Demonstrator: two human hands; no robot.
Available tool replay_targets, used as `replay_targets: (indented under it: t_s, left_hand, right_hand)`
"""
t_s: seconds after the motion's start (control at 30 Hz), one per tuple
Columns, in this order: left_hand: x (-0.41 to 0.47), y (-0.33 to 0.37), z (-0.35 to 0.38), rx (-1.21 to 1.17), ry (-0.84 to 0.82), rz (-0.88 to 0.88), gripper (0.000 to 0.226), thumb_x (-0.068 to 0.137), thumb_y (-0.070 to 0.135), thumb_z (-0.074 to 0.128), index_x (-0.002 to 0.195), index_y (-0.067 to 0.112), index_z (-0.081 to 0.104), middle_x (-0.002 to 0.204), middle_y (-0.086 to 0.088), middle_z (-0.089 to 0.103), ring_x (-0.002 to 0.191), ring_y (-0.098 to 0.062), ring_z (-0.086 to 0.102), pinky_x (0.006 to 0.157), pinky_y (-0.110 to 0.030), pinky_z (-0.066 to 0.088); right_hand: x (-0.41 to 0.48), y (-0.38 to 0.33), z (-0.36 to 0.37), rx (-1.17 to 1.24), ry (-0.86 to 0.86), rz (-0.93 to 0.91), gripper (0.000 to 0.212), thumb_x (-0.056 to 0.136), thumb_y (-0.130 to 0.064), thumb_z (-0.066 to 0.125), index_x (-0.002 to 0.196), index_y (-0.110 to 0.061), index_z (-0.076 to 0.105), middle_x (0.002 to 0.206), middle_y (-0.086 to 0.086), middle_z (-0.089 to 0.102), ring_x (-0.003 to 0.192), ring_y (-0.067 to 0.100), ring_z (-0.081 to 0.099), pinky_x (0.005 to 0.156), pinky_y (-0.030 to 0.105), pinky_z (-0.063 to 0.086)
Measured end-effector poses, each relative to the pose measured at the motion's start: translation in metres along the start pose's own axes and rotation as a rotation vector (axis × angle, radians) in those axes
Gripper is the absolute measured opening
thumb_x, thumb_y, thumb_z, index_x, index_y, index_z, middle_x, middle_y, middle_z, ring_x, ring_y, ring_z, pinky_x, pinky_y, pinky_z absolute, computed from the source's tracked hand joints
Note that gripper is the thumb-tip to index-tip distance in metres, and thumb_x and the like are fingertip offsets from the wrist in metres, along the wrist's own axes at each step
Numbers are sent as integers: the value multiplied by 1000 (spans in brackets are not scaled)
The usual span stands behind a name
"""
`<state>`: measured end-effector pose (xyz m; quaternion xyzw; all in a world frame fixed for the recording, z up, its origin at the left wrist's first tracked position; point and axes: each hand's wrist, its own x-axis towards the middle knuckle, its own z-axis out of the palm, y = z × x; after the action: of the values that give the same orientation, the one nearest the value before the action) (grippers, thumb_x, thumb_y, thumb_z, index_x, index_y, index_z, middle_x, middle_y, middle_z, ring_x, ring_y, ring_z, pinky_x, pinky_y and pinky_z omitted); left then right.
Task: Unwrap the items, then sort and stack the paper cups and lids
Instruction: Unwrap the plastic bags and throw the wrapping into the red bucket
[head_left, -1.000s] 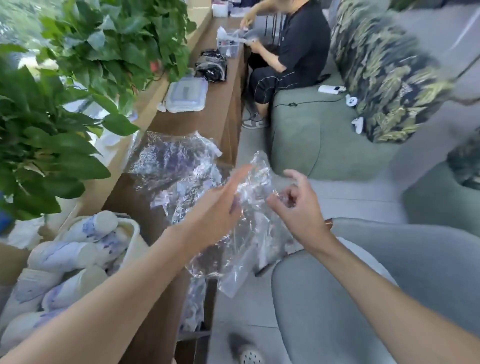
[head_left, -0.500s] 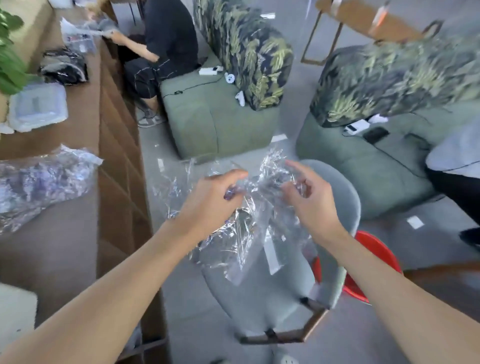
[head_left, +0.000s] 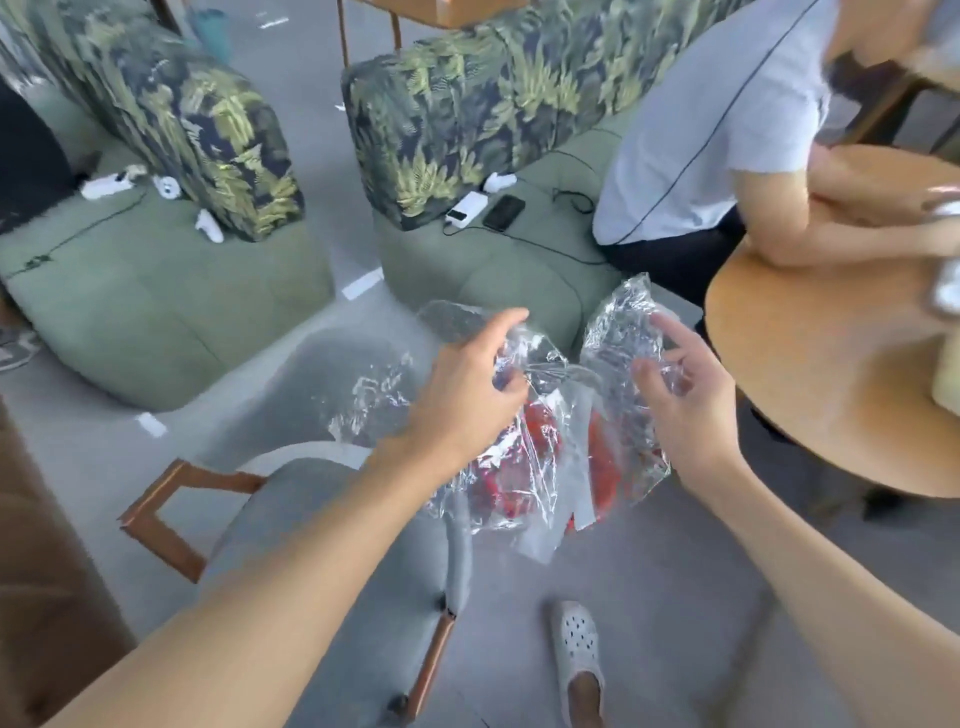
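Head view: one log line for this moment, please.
left hand: grips clear plastic wrap | right hand: grips same wrap | wrap: crumpled, held in mid-air between both hands

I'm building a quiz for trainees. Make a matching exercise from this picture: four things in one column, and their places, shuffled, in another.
1 plastic wrap
2 black phone
3 white shoe
4 round wooden table

a on the floor
b held by left hand and right hand
c on the green sofa seat
d under a seated person's forearm

Pairs: 1-b, 2-c, 3-a, 4-d

Grey floor (head_left: 675, 613) w/ chair (head_left: 270, 514), paper scraps (head_left: 362, 283).
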<state>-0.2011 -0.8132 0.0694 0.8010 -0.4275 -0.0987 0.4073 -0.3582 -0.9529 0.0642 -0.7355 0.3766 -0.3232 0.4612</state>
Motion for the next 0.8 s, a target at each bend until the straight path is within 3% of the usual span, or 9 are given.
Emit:
replay_targets:
  t_s: [0.13,0.23,0.3,0.37,0.47,0.53,0.7,0.73,0.8]
  left_hand:
    - [45,17,101,-41,-117,2,45,89,9,61,127,23,41,95,-7,62,61,-18,56,66,-41,48]
    - [69,-11,181,27,-183,-43,36,89,13,63,112,24,39,89,-5,61,58,-24,51,63,-47,49]
    - [79,-42,230,41,-207,-105,34,88,16,66,106,25,39,80,5,55,53,-19,44,57,-44,49]
    - [87,-78,275,60,-245,-148,32,88,17,69,106,22,43,78,5,57,53,-16,44,56,-41,47]
    - [93,-140,339,109,-324,-160,31,88,19,69,110,21,46,89,-2,68,65,-23,60,60,-40,50]
    - [92,-184,377,123,-376,-170,34,88,17,69,113,23,47,94,-3,71,68,-24,65,56,-33,47]
    - [83,-278,447,153,-506,-161,33,92,9,66,117,21,50,96,-3,71,46,2,45,41,-11,30]
    - [80,-293,457,179,-543,-136,35,93,9,64,122,21,50,100,-4,72,48,3,46,44,-9,35]
    - [73,-319,471,223,-610,-104,47,94,10,62,137,22,47,118,-6,69,74,-10,63,72,-19,51]
  right_hand:
    - [39,78,-43,-72,92,72,40,94,-17,58,131,-33,53,84,-13,51,58,1,40,64,18,44]
    - [65,143,-51,-86,111,160,41,93,-21,57,129,-40,51,101,-15,54,76,0,44,85,37,47]
    - [79,184,-47,-101,95,209,41,93,-22,57,130,-39,51,99,-15,55,78,4,47,82,35,47]
    - [90,227,-39,-108,92,233,42,93,-20,56,131,-37,51,88,-15,55,67,-1,45,73,20,44]
    - [104,289,-20,-126,99,243,41,93,-16,57,130,-34,53,93,-12,59,69,-3,50,67,3,38]
    - [110,327,-3,-110,100,248,41,92,-15,57,130,-32,53,99,-10,60,78,-1,52,73,7,39]
    - [117,403,43,-20,146,207,38,92,-11,57,128,-25,53,80,-5,51,63,-5,51,65,3,40]
    - [117,416,52,-4,158,192,38,93,-12,57,128,-26,53,81,-5,50,64,-5,51,66,4,41]
    - [115,443,73,18,176,165,37,93,-13,57,126,-29,53,75,-6,47,63,-1,48,69,10,45]
